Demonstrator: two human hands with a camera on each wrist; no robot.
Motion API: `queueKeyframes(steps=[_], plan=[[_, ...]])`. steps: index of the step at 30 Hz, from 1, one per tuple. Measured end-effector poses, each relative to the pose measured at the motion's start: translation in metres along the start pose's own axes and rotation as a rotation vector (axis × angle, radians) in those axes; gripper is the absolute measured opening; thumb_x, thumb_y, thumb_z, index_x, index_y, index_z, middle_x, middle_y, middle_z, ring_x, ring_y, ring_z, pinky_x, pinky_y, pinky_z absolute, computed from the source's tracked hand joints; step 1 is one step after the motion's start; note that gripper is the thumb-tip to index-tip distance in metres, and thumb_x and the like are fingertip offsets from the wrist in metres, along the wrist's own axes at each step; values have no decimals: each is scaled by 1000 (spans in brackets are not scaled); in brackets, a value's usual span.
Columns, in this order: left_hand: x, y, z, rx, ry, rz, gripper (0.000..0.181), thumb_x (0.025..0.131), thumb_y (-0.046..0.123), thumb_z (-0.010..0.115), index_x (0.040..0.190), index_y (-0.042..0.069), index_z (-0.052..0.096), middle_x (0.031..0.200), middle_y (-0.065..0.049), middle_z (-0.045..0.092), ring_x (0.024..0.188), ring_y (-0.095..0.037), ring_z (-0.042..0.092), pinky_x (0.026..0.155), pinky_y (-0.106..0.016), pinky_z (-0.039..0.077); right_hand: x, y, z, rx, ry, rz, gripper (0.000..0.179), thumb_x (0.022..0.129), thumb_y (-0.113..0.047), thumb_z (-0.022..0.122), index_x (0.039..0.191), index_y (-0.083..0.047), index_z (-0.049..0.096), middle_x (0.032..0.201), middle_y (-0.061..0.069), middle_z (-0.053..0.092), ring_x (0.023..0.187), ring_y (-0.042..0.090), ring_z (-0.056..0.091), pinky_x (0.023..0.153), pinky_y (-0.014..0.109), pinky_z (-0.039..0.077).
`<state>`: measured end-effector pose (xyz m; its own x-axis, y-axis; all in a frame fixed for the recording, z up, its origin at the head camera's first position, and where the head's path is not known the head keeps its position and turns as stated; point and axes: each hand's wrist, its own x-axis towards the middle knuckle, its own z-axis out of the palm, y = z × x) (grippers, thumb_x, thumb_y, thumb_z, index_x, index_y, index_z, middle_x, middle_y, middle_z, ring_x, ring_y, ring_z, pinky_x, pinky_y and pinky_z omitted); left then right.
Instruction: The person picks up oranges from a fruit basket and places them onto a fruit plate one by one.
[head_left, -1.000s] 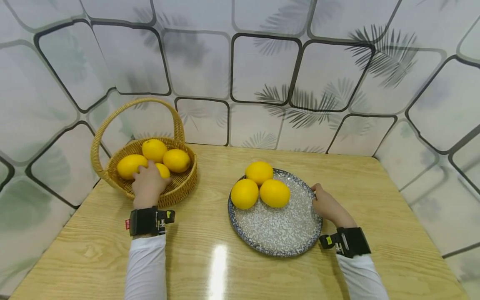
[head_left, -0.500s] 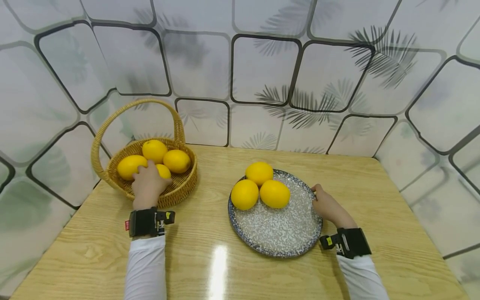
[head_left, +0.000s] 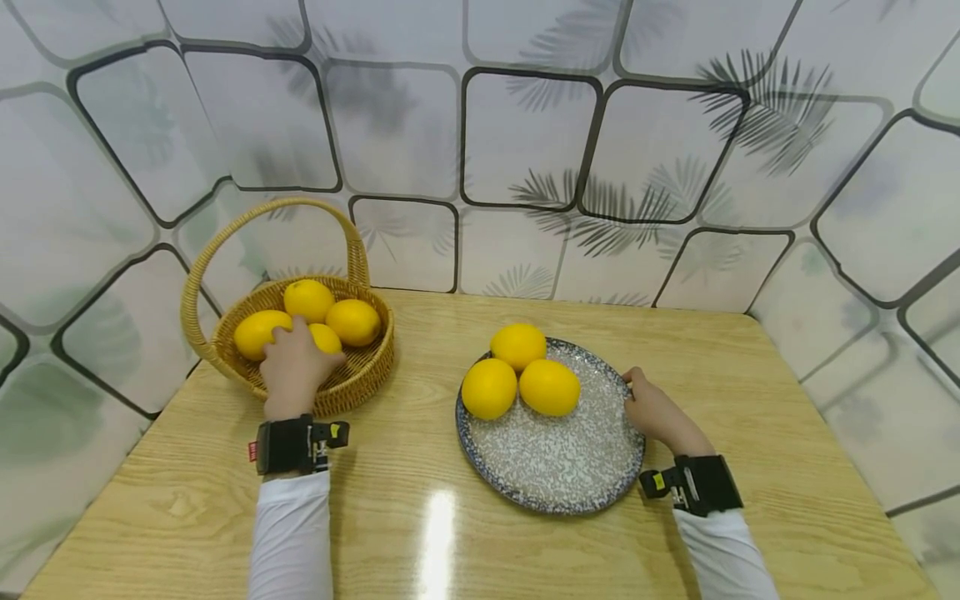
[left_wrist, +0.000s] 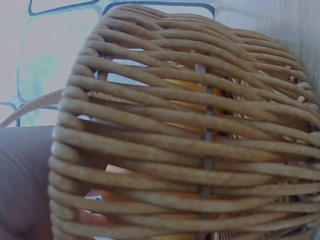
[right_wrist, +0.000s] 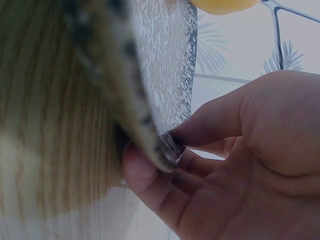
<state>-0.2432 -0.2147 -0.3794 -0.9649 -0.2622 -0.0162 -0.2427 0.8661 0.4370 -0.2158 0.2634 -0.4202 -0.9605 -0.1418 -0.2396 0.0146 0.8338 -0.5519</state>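
In the head view my left hand point(head_left: 295, 368) reaches over the near rim of a wicker basket point(head_left: 367, 379). Its fingers and thumb are round a lemon point(head_left: 325, 337), partly covered by the hand. Several lemons lie in the basket, one point(head_left: 258, 332) left of my fingers. In the left wrist view, the woven basket wall point(left_wrist: 190, 115) hides most of the grip. To the right, my right hand point(head_left: 660, 414) holds the rim of a round speckled plate point(head_left: 562, 467). The right wrist view shows thumb and fingers pinching the plate edge point(right_wrist: 150, 132). Three lemons point(head_left: 550, 388) sit together on the plate's far left part.
The basket's tall arched handle point(head_left: 277, 204) rises behind and left of my left hand. A wooden table point(head_left: 405, 467) lies under everything, with a patterned wall covering point(head_left: 525, 250) close along its back and sides.
My left hand has shifted very slightly left within the basket, still round the lemon. The right hand, the plate and its lemons look unchanged.
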Motion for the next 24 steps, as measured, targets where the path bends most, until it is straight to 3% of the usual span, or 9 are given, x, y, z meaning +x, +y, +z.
queueKeyframes(steps=[15,24], plan=[[-3,6,-11,-12,70,6,88,80,39,69,146,-2,28,133,-43,38,112,-63,40,83,-75,44,2,3,1,14,-7,14,42,95,0,30,135,16,29,110,34,57,74,25,51,58,31,39],[-6,10,-17,-33,92,13,86,80,38,67,147,1,28,135,-41,37,114,-62,38,83,-74,43,3,4,2,15,-4,10,43,95,0,31,135,16,29,114,36,57,79,27,52,61,32,41]])
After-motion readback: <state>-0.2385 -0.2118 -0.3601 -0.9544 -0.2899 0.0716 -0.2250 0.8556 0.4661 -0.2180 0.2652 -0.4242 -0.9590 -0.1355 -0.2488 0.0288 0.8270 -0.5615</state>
